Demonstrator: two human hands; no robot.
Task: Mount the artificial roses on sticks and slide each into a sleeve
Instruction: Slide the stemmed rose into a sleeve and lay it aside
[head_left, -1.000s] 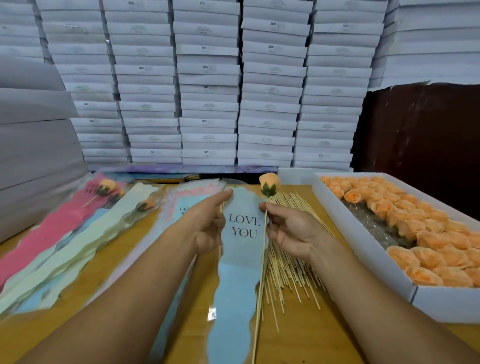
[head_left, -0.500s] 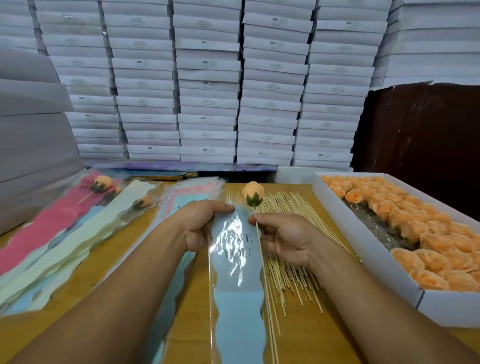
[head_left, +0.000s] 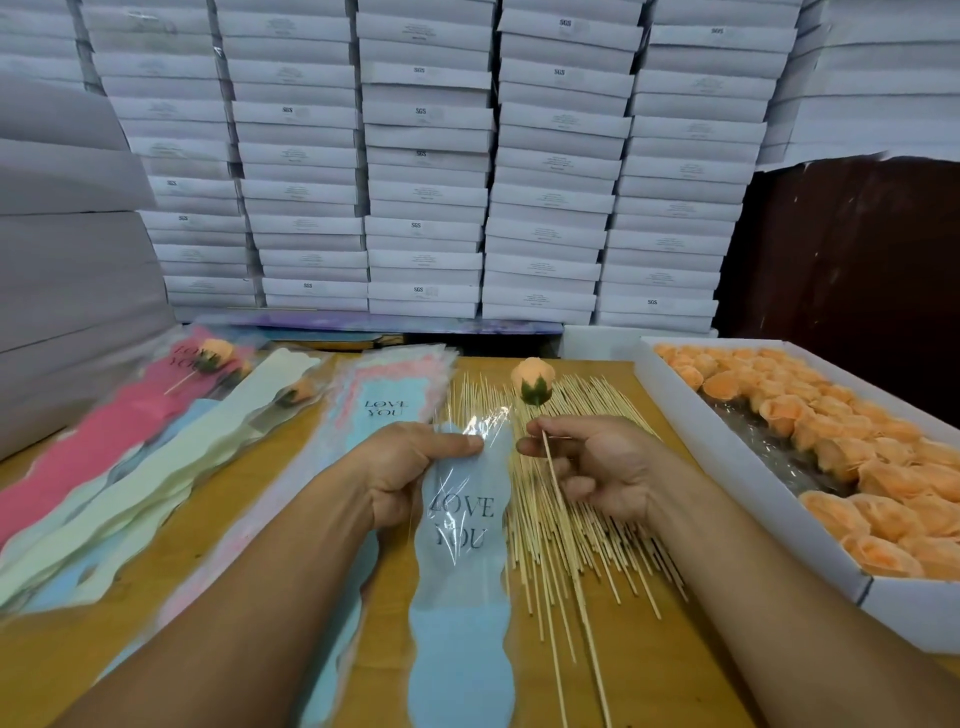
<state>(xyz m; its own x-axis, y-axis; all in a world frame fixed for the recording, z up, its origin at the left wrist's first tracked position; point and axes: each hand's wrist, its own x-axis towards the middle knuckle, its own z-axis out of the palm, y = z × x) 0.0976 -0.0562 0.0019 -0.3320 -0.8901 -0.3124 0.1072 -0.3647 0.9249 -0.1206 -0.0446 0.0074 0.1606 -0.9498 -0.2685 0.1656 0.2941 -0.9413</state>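
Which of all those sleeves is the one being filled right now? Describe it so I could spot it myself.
Start at the wooden table and find the spread of bare sticks in its middle. Just left of them lies a blue sleeve printed LOVE YOU. Unlike the stacked sleeves beside it, its clear top is pinched by the left hand.

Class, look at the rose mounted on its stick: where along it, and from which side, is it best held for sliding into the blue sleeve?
Pinch the bare stick just below the rose, coming from the right as the right hand does. The bud looks soft and crushable; the thin stick is rigid, and its long lower end stays free to enter the blue sleeve, which the left hand holds.
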